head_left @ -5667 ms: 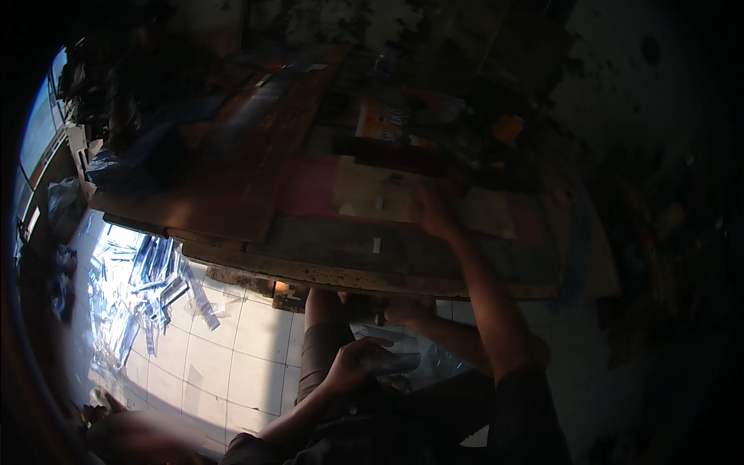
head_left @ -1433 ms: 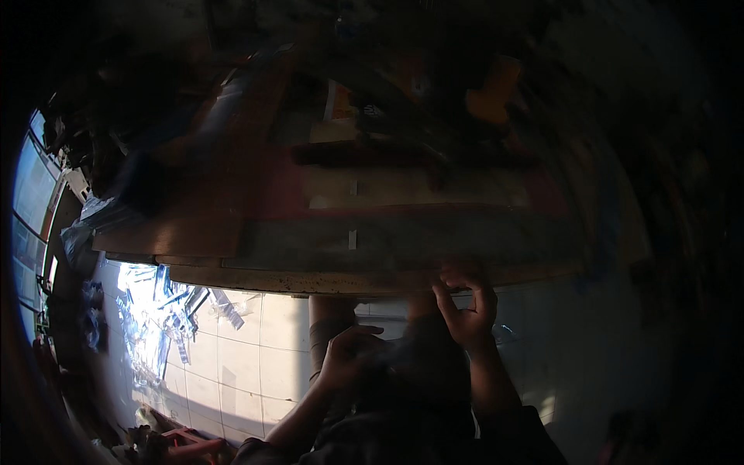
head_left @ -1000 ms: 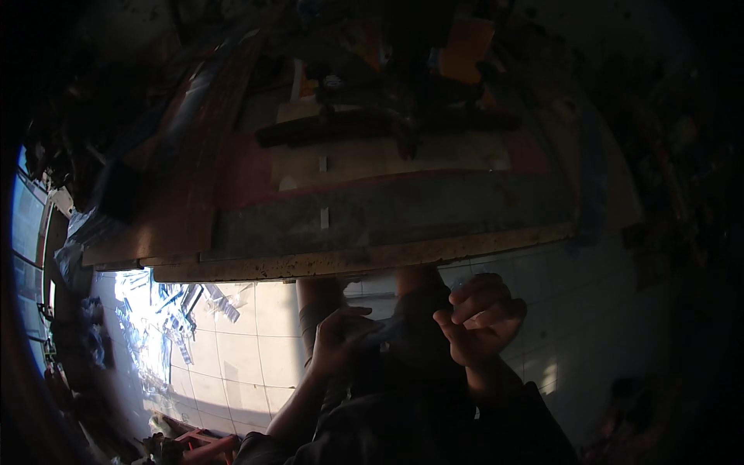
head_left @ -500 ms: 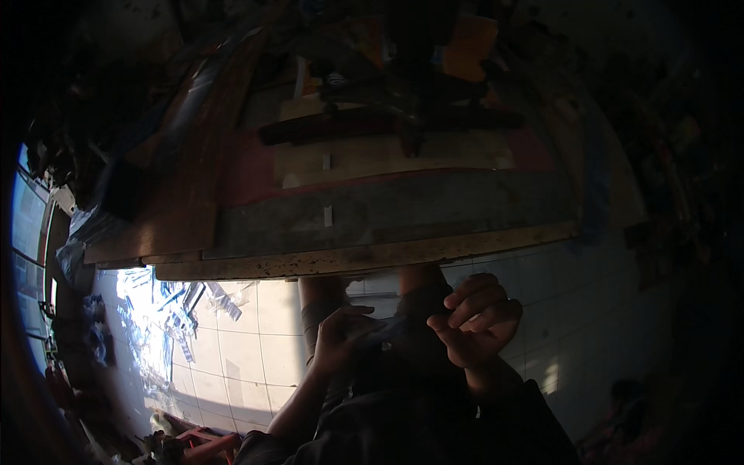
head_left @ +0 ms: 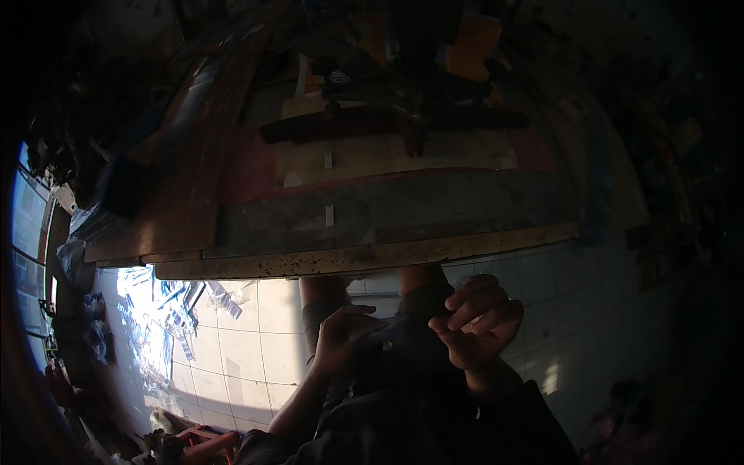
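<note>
In front of my lap is my left hand (head_left: 341,341), its fingers bent around a thin, greyish, see-through piece (head_left: 381,333) that is too dim to name. Raised to the right of it, my right hand (head_left: 484,325) has loosely curled fingers, with a gap to the thumb and nothing visible between them. Both hands are short of the workbench (head_left: 457,205). Two small pale strips lie on the bench, one (head_left: 329,215) nearer its front edge and the other (head_left: 328,160) on a tan board (head_left: 457,153).
Over the tan board stands a dark machine (head_left: 415,116) with a long crossbar. A brown board (head_left: 167,209) covers the bench's left side. Shiny plastic scraps (head_left: 182,310) litter the sunlit tiled floor at left. A red frame (head_left: 209,443) is at lower left.
Both hands stay almost in place. The view has shifted very slightly, and the strips on the bench have not moved.
</note>
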A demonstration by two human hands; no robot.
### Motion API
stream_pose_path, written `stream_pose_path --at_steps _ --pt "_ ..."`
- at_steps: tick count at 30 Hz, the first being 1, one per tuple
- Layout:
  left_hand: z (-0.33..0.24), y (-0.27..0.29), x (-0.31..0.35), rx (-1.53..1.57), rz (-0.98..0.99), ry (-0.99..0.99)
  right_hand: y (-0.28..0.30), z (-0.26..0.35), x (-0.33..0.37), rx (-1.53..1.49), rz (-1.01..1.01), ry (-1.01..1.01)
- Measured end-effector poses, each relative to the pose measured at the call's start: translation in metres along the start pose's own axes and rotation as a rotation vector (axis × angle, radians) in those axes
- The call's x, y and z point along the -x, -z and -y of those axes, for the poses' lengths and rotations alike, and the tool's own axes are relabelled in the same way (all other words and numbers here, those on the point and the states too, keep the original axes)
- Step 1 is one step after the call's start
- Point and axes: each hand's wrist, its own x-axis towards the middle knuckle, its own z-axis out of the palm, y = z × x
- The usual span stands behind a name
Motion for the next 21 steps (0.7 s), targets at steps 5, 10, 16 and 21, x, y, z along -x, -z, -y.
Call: stream_pose_path --at_steps 5,10,16,21 --pt "-0.0015 -0.0002 -0.0013 -0.020 0.018 -0.005 0.0009 -0.0009 -0.0028 -0.059 -0.015 0.042" --pt "-0.0037 -0.0016 -0.0012 -0.027 0.013 0.016 0.0010 -0.0006 -0.0001 -0.007 -0.011 0.019" --pt "0.0031 0.0002 -0.0020 0.003 0.028 0.000 0.0018 -0.0005 -0.0001 0.015 0.007 0.009" --pt "0.0012 0.0017 -0.0018 -0.039 0.016 0.003 -0.0034 -0.0051 0.0046 -0.041 0.012 -0.019"
